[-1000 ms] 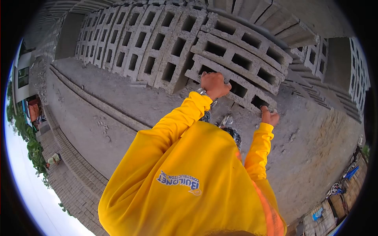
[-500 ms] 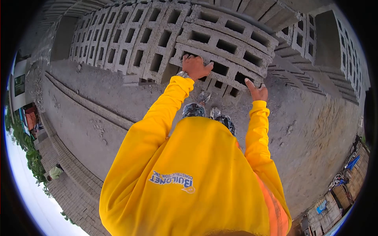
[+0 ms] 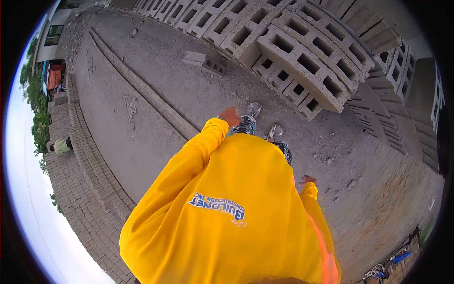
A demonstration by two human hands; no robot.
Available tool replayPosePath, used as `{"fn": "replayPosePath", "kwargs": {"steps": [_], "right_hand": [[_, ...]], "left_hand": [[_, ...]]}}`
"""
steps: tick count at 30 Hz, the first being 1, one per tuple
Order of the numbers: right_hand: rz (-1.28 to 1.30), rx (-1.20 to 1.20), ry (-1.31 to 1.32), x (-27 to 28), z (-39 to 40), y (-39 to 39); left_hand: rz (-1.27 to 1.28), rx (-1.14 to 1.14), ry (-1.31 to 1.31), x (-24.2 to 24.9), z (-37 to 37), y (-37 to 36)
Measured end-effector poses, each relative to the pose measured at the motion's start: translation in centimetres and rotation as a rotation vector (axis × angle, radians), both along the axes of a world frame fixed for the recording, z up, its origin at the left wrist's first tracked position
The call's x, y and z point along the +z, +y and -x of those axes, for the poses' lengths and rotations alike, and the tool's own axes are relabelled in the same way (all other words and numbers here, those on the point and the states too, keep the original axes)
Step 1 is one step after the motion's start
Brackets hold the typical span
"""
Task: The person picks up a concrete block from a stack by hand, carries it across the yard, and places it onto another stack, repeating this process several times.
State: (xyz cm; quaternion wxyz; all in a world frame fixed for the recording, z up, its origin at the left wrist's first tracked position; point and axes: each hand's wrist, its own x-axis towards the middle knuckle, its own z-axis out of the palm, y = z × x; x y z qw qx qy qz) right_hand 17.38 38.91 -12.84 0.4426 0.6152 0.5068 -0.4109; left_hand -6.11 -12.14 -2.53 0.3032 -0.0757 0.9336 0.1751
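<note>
My left hand [image 3: 230, 116] hangs beside my left thigh, apart from the blocks, its fingers smeared and hard to make out. Lower on the right, my right hand [image 3: 308, 180] is beside my body with fingers loosely bent and apart, holding nothing. Ahead of me, a hollow concrete block [image 3: 319, 76] lies at the near side of a stack, its openings facing up. Smaller-looking block ends [image 3: 289, 90] show below it. Neither hand touches a block.
Rows of hollow blocks [image 3: 231, 23] run along the top. A separate block [image 3: 195, 57] lies on the dusty ground [image 3: 161, 57]. A long narrow ridge [image 3: 142, 87] crosses the left side. Farther left, a person [image 3: 61, 146] is by stacked blocks [image 3: 78, 180].
Both hands have let go of the near block and dropped back toward my body. The view has turned, so the stack sits farther right and the separate block shows.
</note>
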Motion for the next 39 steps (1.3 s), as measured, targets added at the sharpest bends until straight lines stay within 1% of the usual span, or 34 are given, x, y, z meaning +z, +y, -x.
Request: {"fn": "replayPosePath", "kwargs": {"steps": [1, 3, 4, 5, 6, 7, 9, 12, 13, 14, 15, 17, 20, 21, 24, 26, 27, 28, 32, 36, 39], "right_hand": [[-0.012, 0.322, 0.049, -0.6, -2.4, -0.2], [-0.034, 0.950, 0.136, -3.8, -8.4, -0.9], [-0.053, 0.990, 0.140, -3.5, -9.3, -1.9], [-0.066, 0.848, 0.131, -2.3, -8.7, -3.5], [-0.082, 0.656, 0.123, -1.2, -8.0, -4.9], [-0.097, 0.430, 0.130, 0.9, -6.3, -6.9], [-0.097, 0.025, 0.186, 2.9, -4.4, -9.7], [0.125, -0.569, 0.430, 5.4, -1.9, -13.3], [-0.007, -0.484, 0.380, 6.5, -1.8, -15.6], [-0.139, -0.393, 0.328, 8.5, -1.0, -19.5], [-0.268, -0.298, 0.275, 10.2, 0.4, -23.9], [-0.209, -0.076, 0.200, 11.9, -2.2, -29.5], [-0.022, -0.119, 0.213, 10.9, -14.8, -32.5], [-0.131, 0.045, 0.170, 12.7, -16.8, -34.6], [-0.153, -0.113, -0.230, 20.5, -9.8, -38.9], [-0.236, -0.159, -0.180, 22.4, -7.5, -40.0], [-0.275, -0.182, -0.145, 22.6, -6.3, -40.3], [-0.303, -0.191, -0.210, 22.6, -4.6, -40.8], [-0.330, -0.246, -0.147, 21.6, -2.5, -42.3], [-0.288, -0.245, -0.143, 19.8, -4.3, -43.7], [-0.265, -0.297, -0.105, 18.3, -7.2, -44.3]], "left_hand": [[0.035, 0.047, -0.058, -0.1, -0.2, -1.9], [0.099, 0.123, -0.185, -0.3, -0.4, -5.6], [0.111, 0.107, -0.220, -0.2, 0.0, -7.0], [0.121, 0.087, -0.253, 0.2, 0.8, -8.3], [0.131, 0.065, -0.288, 0.4, 1.8, -9.5], [0.134, 0.082, -0.276, 0.3, 2.8, -10.5], [0.137, 0.107, -0.254, -0.6, 5.6, -12.5], [0.174, -0.176, -0.283, -2.8, 11.2, -16.2], [0.180, -0.277, -0.295, -4.2, 13.0, -17.5], [0.235, -0.388, -0.320, -8.0, 14.7, -19.4], [0.260, -0.438, -0.299, -9.7, 16.8, -20.9], [0.304, -0.521, -0.254, -12.1, 20.6, -23.5], [0.338, -0.725, -0.276, -13.9, 26.5, -26.4], [0.346, -0.783, -0.289, -15.2, 27.6, -27.1], [0.384, -0.944, -0.329, -19.2, 30.0, -28.6], [0.413, -1.047, -0.367, -21.5, 30.2, -29.5], [0.426, -1.085, -0.376, -22.5, 30.0, -30.1], [0.434, -1.127, -0.387, -23.4, 29.7, -30.7], [0.476, -1.276, -0.406, -26.1, 28.6, -32.2], [0.534, -1.394, -0.434, -27.9, 29.1, -33.6], [0.587, -1.481, -0.450, -28.4, 28.9, -33.6]]}}
